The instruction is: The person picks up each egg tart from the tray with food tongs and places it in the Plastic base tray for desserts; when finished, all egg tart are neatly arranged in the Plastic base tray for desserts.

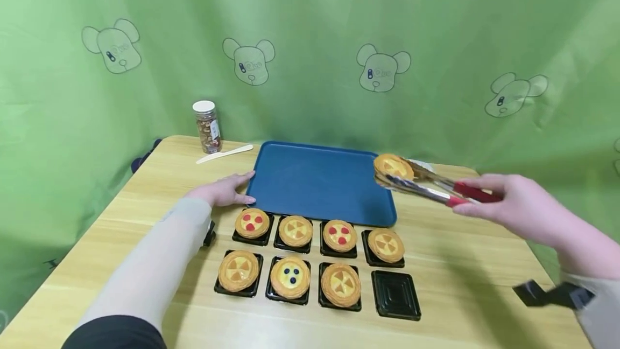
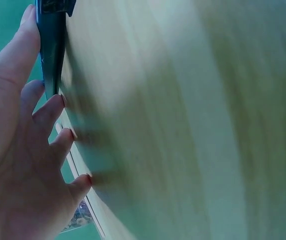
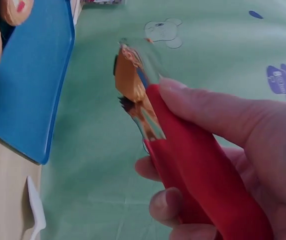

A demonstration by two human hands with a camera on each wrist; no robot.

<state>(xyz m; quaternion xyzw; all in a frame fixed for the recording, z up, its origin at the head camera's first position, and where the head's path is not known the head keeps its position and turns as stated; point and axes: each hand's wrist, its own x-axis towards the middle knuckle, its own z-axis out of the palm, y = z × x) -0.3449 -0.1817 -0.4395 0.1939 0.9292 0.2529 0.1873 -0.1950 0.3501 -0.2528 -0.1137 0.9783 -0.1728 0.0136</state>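
Observation:
My right hand (image 1: 513,203) grips red-handled metal tongs (image 1: 426,193), seen closely in the right wrist view as red handles (image 3: 198,165) between thumb and fingers. The tongs hold a tart (image 1: 393,167) with orange wedge pieces, raised above the right edge of a blue tray (image 1: 315,182). My left hand (image 1: 226,190) touches the tray's left edge, fingers spread; the left wrist view shows this hand (image 2: 28,145) with its fingertips at the tabletop and the thumb beside the dark tray edge (image 2: 52,55). A black square plastic holder (image 1: 396,295) sits at the front right with nothing on it.
In front of the tray are two rows of tarts on black holders, some with red fruit (image 1: 339,235), one with dark berries (image 1: 290,278). A nut jar (image 1: 208,128) and a white plastic knife (image 1: 225,153) stand back left. A green curtain (image 1: 310,4) hangs behind.

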